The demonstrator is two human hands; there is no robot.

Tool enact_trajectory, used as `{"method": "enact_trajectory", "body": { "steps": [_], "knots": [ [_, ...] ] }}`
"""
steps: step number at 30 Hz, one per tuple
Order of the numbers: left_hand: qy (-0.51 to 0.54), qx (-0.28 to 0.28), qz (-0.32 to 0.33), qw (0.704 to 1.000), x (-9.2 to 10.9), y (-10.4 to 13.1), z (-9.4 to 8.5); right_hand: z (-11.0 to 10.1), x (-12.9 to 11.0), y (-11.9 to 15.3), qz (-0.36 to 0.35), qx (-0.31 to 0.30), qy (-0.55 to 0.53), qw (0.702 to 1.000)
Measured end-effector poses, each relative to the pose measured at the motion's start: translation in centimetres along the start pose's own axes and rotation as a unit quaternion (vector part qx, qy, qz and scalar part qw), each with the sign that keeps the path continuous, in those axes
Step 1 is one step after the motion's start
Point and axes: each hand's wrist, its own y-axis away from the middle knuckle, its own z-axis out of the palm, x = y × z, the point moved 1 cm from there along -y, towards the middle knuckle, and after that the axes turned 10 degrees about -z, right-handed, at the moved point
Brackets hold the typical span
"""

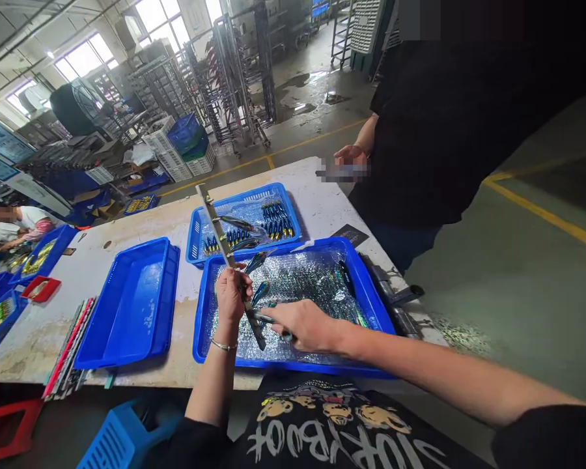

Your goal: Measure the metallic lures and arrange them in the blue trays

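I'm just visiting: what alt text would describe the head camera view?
A person's left hand holds a long metal bar over a foil-lined blue tray while the right hand pinches a small blue piece against it. Another person in black stands across the table.

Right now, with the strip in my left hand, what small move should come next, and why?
Probably slip the lure from the right hand onto the metal strip: the left hand holds it tilted over the blue tray, and lures already hang there.
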Motion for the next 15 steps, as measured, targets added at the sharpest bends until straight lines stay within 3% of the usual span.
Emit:
{"method": "enact_trajectory", "body": {
  "steps": [2, 3, 5, 6, 8, 9, 11, 12, 14, 15],
  "knots": [
    [-0.011, 0.0, 0.005, 1.0, 0.1, -0.1, 0.0, -0.3, -0.4, 0.6, -0.057, -0.02, 0.161, 0.985],
    [-0.012, 0.005, 0.011, 1.0, 0.2, 0.0, 0.0, -0.3, -0.3, 1.0, -0.039, -0.018, 0.186, 0.982],
    [-0.006, 0.013, 0.026, 1.0, 0.2, 0.1, -0.2, -0.1, 0.3, 1.9, 0.104, 0.032, 0.066, 0.992],
    [0.0, 0.016, 0.032, 0.999, 0.2, 0.2, -0.2, 0.1, 0.8, 2.3, 0.204, 0.072, -0.052, 0.975],
    [0.015, 0.023, 0.039, 0.999, 0.2, 0.5, -0.3, 0.8, 1.6, 2.8, 0.361, 0.149, -0.282, 0.876],
    [0.024, 0.029, 0.04, 0.998, 0.2, 0.7, -0.2, 1.2, 1.9, 2.8, 0.401, 0.181, -0.373, 0.817],
    [0.042, 0.049, 0.031, 0.997, 0.1, 1.2, -0.1, 2.1, 2.2, 2.8, 0.424, 0.224, -0.507, 0.716],
    [0.049, 0.061, 0.024, 0.997, 0.0, 1.6, -0.1, 2.5, 2.6, 2.8, 0.413, 0.239, -0.55, 0.685],
    [0.054, 0.079, 0.006, 0.995, -0.2, 2.3, 0.1, 2.9, 4.3, 3.6, 0.412, 0.244, -0.559, 0.677],
    [0.051, 0.083, -0.003, 0.995, -0.5, 2.5, 0.1, 2.6, 6.0, 4.2, 0.406, 0.233, -0.526, 0.71]
  ]
}}
